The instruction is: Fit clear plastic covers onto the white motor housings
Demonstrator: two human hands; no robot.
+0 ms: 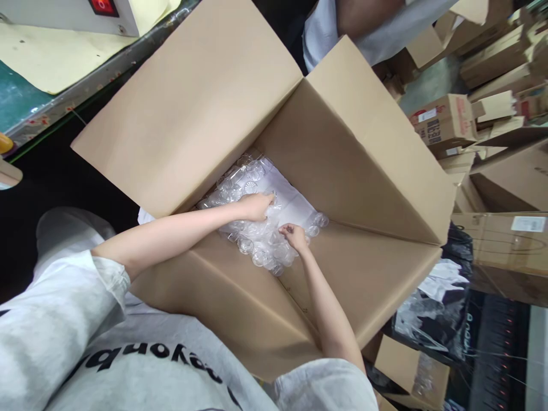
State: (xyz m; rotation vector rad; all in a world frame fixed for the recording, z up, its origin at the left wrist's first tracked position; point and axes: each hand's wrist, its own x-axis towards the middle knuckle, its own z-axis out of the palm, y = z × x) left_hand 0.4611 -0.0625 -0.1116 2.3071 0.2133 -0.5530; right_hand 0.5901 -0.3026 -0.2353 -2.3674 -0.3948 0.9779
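Observation:
Deep inside a large open cardboard box [368, 154] lie many small clear round plastic pieces [265, 251], heaped around and over a white sheet [289, 194]. My left hand [257, 206] reaches in over the pieces, its fingers curled down at the heap; what they hold, if anything, is too small to name. Near the sheet's lower edge, my right hand [294, 235] is closed with fingertips pinched together, just above the pieces. Whatever is between those fingertips cannot be made out.
A green-topped bench [21, 97] with a grey machine [72, 14] stands at the upper left. Another person's sleeve [321, 37] shows beyond the box. Cardboard boxes [445, 123] crowd the right, above a black plastic bag [458, 257] and a small carton [398, 362].

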